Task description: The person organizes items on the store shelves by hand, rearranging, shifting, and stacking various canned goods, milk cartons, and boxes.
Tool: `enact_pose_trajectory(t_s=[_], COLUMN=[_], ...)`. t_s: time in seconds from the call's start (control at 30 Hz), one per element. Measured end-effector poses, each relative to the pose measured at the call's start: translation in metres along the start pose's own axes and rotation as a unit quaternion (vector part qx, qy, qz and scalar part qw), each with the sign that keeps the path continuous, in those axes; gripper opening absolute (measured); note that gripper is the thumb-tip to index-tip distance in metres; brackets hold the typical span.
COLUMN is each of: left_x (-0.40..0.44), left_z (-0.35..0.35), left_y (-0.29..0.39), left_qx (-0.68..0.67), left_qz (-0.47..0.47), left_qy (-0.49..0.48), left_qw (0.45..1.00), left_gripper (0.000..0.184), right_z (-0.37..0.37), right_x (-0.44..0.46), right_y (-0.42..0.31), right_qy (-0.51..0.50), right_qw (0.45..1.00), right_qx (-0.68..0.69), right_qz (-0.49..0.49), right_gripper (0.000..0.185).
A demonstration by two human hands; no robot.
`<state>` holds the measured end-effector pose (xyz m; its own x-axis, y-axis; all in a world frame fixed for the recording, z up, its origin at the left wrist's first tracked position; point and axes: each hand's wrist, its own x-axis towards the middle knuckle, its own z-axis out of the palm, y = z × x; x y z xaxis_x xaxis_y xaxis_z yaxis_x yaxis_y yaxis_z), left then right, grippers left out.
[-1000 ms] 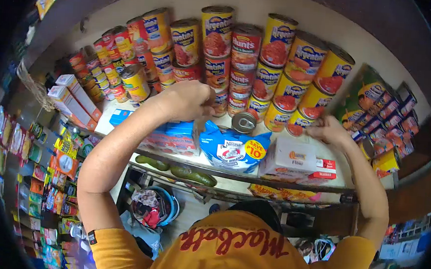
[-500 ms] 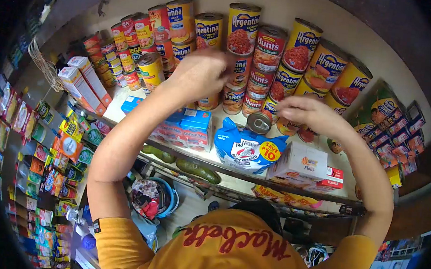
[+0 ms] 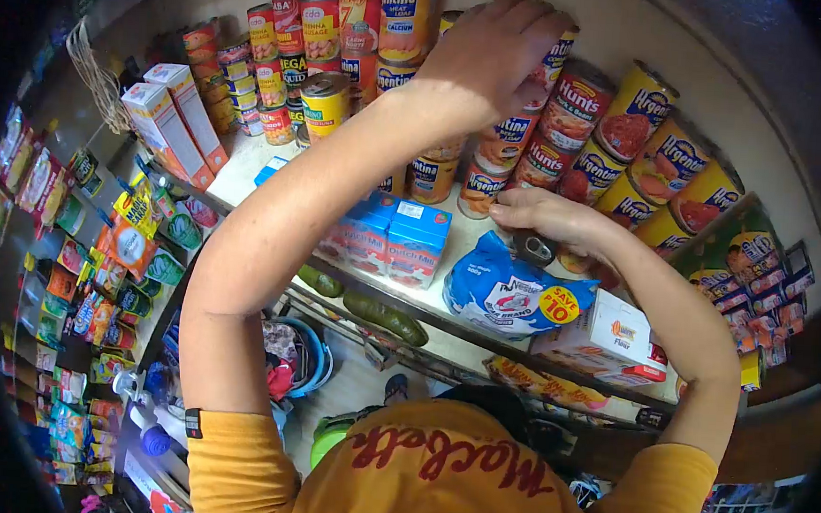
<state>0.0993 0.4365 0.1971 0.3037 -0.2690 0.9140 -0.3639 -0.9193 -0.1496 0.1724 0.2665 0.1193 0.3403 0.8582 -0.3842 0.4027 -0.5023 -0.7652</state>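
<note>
My left hand [image 3: 498,60] is raised over the top of a can stack, its fingers curved around a yellow Argentina corned beef can [image 3: 558,59] and hiding part of it. Below that can stand an Argentina beef loaf can [image 3: 507,138] and another Argentina can [image 3: 481,187] at shelf level. Low in front of the stacks, my right hand [image 3: 563,219] has its fingers stretched out, the tips near the bottom can; whether they touch cannot be told. Hunt's pork and beans cans [image 3: 576,107] stand just right of the stack. A can with a pull-tab lid [image 3: 533,249] sits under my right hand.
Along the shelf's front edge are Dutch Mill boxes [image 3: 418,243], a blue Bear Brand pouch [image 3: 502,295] and a flour box [image 3: 603,334]. More stacked cans [image 3: 409,21] stand left, others right. Hanging sachets [image 3: 129,239] line the left side.
The view has shifted, so the shelf appears farther right. My left hand has moved up and right, from a blurred closed shape to fingers around the top can. My right hand has come closer to the bottom cans.
</note>
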Motion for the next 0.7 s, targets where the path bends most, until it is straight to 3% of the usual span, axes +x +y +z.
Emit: enact_pose_trajectory(t_s=[0.1,0.27,0.37,0.47,0.6,0.7], left_x=[0.015,0.013,0.019,0.018,0.002,0.01], left_z=[-0.01,-0.022,-0.03,-0.023,0.005,-0.016], left_y=[-0.001,0.004,0.009,0.008,-0.015,-0.001], left_qx=[0.025,-0.003,-0.035,-0.024,0.049,-0.057], left_qz=[-0.106,-0.137,-0.13,-0.134,-0.06,-0.117], left_qy=[-0.236,-0.212,-0.22,-0.231,-0.14,-0.177], left_qw=[0.966,0.968,0.966,0.963,0.987,0.975], left_gripper=[0.064,0.062,0.062,0.062,0.061,0.061], right_z=[0.004,0.004,0.012,0.0,0.002,-0.002], right_x=[-0.002,-0.002,-0.004,0.0,0.01,0.018], right_y=[-0.001,0.005,0.007,-0.005,0.018,0.03], right_qy=[0.018,0.029,0.102,-0.031,-0.021,-0.028], right_qw=[1.0,0.998,0.993,0.997,0.999,0.999], right_qx=[0.008,0.025,0.054,0.038,0.033,0.017], right_qz=[-0.005,-0.043,-0.025,0.059,-0.008,-0.011], right_gripper=[0.035,0.037,0.044,0.066,0.077,0.072])
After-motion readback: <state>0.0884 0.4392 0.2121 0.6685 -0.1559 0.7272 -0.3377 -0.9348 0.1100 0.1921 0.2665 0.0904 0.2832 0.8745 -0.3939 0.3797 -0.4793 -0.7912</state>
